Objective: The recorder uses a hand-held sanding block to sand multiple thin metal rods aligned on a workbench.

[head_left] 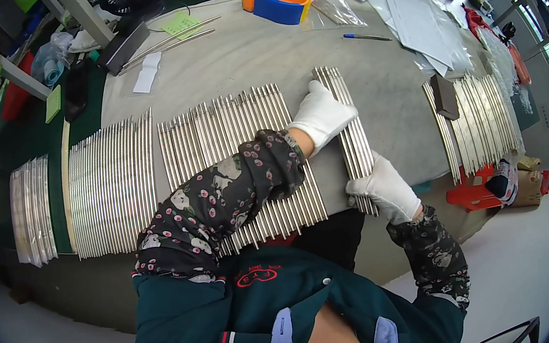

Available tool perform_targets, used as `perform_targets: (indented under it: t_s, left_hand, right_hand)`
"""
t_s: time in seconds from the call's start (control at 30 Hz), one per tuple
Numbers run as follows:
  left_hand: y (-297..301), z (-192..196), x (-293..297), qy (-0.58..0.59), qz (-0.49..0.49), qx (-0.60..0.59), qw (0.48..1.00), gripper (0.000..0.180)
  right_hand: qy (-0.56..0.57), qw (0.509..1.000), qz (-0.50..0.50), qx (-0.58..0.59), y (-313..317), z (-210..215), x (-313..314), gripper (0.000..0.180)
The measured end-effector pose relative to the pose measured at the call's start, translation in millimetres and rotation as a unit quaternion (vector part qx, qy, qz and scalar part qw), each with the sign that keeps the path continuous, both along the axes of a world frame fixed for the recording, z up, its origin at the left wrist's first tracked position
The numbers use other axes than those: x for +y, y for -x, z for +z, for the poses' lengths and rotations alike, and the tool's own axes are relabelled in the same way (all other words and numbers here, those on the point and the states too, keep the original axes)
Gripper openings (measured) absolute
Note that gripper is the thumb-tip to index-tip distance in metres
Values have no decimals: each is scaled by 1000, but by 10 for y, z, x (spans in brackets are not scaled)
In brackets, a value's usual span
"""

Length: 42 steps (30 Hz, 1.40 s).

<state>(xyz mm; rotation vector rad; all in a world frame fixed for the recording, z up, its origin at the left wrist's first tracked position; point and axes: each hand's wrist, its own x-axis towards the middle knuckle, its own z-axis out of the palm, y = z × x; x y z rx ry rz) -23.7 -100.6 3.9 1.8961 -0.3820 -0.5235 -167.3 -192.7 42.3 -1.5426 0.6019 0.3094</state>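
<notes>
Both my hands wear white gloves. Toward the far end of a small bunch of shiny metal rods (352, 140), my left hand (324, 118) is closed around them. My right hand (386, 191) grips the same bunch close to its near end, at the table's front edge. Just left of the bunch lies a wide row of metal rods (222, 119), side by side, partly covered by my left forearm. Another row of rods (113, 186) lies farther left. On the right, a further group of rods (486, 123) has a dark block (444, 98) on it.
Plastic-wrapped rods (33, 210) lie at the far left. Along the back are an orange and blue tape dispenser (277, 4), a blue pen (368, 37), papers (416, 24) and two loose rods (174, 42). A red stool (468, 196) stands below the right edge of the table (252, 56).
</notes>
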Motion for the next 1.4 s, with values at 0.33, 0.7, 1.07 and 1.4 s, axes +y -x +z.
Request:
perform_targets:
  t_s: [0.33,0.7,1.07,1.4]
  left_hand:
    - [124,-96,563,-110,-401,-536,734,59]
    - [77,-89,-62,-116,-449,-546,697,74]
    - [66,-16,-315,-137,-488,-540,673,77]
    - [-1079,-246,-191,-105,-329,-393,852,67]
  right_hand:
    - [597,764,226,-99,50,100,5,40]
    - [463,877,-8,-130,220,-183,-806,21]
    - [389,908,13,-155,281,-241,-1052,21]
    - [482,813,-17,-328,708,-434,-868,29]
